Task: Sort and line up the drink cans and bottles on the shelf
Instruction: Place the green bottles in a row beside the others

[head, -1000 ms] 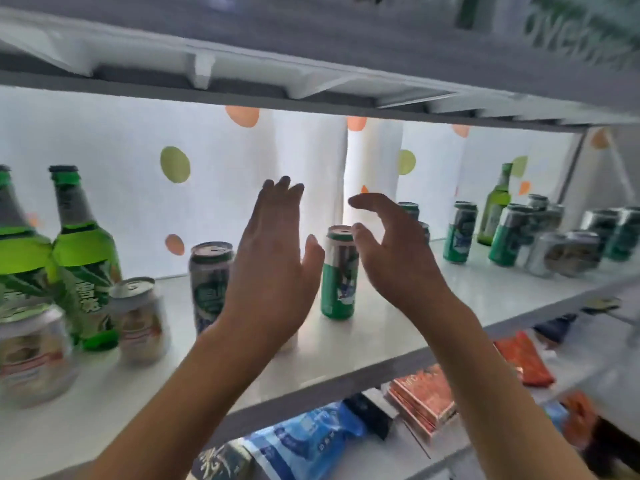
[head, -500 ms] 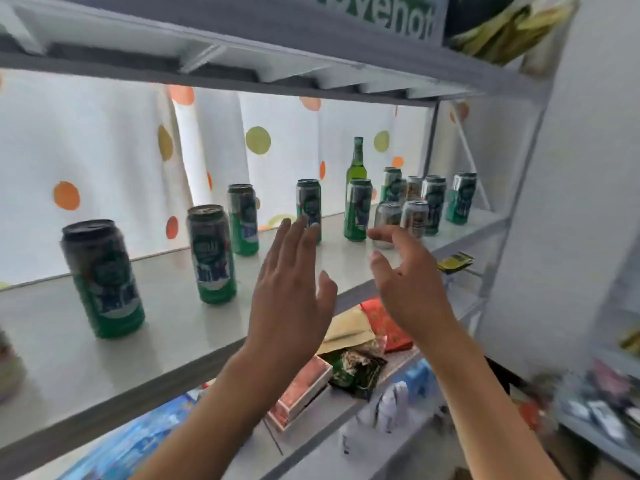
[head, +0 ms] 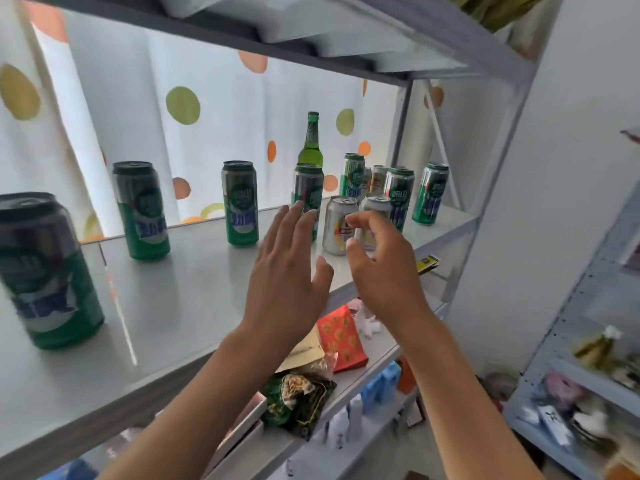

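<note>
Both hands hover over the shelf (head: 180, 306), holding nothing: the left hand (head: 285, 271) with fingers straight and spread, the right hand (head: 382, 271) with fingers loosely curled near two short silver cans (head: 337, 225). Tall green cans (head: 240, 202) stand spaced leftward; a green bottle (head: 310, 142) stands far behind

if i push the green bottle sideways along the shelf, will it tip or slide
The bottle looks tall and narrow with a long neck, so a push up high would probably tip it. Low down it should slide, since the shelf looks smooth. It appears to be glass, and a can stands right in front, so a fall could knock that over.
</note>
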A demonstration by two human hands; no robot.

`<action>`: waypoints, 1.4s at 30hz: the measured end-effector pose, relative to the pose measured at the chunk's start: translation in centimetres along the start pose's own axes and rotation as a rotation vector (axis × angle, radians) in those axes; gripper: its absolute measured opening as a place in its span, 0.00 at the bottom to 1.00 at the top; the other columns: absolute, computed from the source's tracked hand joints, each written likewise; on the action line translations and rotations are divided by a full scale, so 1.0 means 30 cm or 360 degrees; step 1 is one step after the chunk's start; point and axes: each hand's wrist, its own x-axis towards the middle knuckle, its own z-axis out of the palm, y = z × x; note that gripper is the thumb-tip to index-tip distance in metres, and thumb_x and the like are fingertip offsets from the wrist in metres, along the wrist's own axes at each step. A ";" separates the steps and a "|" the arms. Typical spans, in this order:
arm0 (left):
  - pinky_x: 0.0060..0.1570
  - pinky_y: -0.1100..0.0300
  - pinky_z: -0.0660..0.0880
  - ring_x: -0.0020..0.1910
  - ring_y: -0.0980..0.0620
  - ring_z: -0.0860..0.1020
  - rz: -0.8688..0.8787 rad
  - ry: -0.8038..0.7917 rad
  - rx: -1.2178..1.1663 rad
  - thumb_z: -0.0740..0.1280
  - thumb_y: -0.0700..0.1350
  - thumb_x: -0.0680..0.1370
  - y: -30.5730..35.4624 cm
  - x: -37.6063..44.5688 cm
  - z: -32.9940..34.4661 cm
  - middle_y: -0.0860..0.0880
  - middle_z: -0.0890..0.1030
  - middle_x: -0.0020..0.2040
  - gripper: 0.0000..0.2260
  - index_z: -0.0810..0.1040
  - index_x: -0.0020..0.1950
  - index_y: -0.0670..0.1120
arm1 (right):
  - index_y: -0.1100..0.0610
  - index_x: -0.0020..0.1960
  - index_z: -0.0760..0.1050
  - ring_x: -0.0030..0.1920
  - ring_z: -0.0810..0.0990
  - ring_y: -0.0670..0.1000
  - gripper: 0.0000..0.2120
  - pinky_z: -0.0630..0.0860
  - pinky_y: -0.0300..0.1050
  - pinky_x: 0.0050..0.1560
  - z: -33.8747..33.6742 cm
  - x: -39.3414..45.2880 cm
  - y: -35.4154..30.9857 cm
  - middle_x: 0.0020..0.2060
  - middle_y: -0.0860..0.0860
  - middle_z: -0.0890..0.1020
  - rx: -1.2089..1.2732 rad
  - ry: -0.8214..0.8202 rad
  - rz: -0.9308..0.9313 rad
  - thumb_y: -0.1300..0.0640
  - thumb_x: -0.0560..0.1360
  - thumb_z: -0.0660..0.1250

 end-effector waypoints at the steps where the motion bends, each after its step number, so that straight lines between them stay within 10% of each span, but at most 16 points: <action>1: 0.74 0.51 0.57 0.77 0.48 0.56 -0.0003 0.0028 -0.0008 0.64 0.43 0.77 -0.015 0.037 0.025 0.46 0.62 0.77 0.26 0.64 0.74 0.45 | 0.47 0.61 0.75 0.54 0.73 0.36 0.13 0.63 0.20 0.50 0.011 0.042 0.014 0.58 0.43 0.78 -0.0019 -0.0019 -0.0027 0.58 0.79 0.63; 6: 0.71 0.53 0.59 0.77 0.48 0.57 -0.0076 0.0189 -0.0015 0.65 0.42 0.77 -0.101 0.240 0.084 0.46 0.62 0.77 0.25 0.64 0.74 0.44 | 0.48 0.60 0.75 0.59 0.75 0.43 0.13 0.72 0.41 0.60 0.054 0.281 0.049 0.58 0.44 0.78 0.0019 -0.0055 -0.0026 0.59 0.79 0.63; 12: 0.69 0.46 0.64 0.75 0.45 0.59 -0.0221 0.0274 0.0010 0.62 0.43 0.78 -0.218 0.475 0.150 0.45 0.61 0.77 0.23 0.64 0.74 0.45 | 0.54 0.58 0.78 0.57 0.77 0.46 0.11 0.73 0.42 0.59 0.092 0.595 0.069 0.55 0.46 0.81 0.0011 -0.0011 -0.0075 0.62 0.77 0.64; 17: 0.59 0.46 0.73 0.68 0.42 0.70 -0.0193 0.0364 0.0003 0.58 0.35 0.76 -0.301 0.562 0.230 0.45 0.69 0.73 0.21 0.73 0.68 0.47 | 0.53 0.52 0.77 0.47 0.78 0.47 0.07 0.71 0.34 0.39 0.150 0.863 0.132 0.46 0.46 0.80 0.0059 -0.0029 0.0050 0.61 0.76 0.64; 27: 0.61 0.42 0.73 0.73 0.38 0.66 0.0197 0.0116 0.0486 0.62 0.29 0.70 -0.450 0.463 0.308 0.38 0.69 0.72 0.30 0.69 0.72 0.43 | 0.68 0.49 0.78 0.43 0.73 0.54 0.14 0.79 0.52 0.49 0.324 1.144 0.291 0.39 0.57 0.76 0.0162 -0.0287 0.0548 0.57 0.72 0.74; 31: 0.67 0.42 0.68 0.76 0.40 0.61 0.0206 0.0034 0.0580 0.61 0.32 0.71 -0.430 0.453 0.319 0.39 0.65 0.75 0.32 0.64 0.75 0.43 | 0.66 0.69 0.67 0.59 0.75 0.57 0.38 0.78 0.58 0.59 0.393 1.185 0.348 0.64 0.60 0.75 0.0035 -0.0482 0.0695 0.51 0.68 0.79; 42: 0.73 0.46 0.61 0.78 0.42 0.56 0.0101 0.0111 0.0632 0.59 0.35 0.73 -0.425 0.431 0.336 0.41 0.62 0.77 0.30 0.62 0.76 0.43 | 0.57 0.68 0.61 0.55 0.78 0.61 0.38 0.81 0.60 0.44 0.505 1.212 0.451 0.62 0.58 0.75 0.0068 -0.0772 0.0755 0.57 0.66 0.80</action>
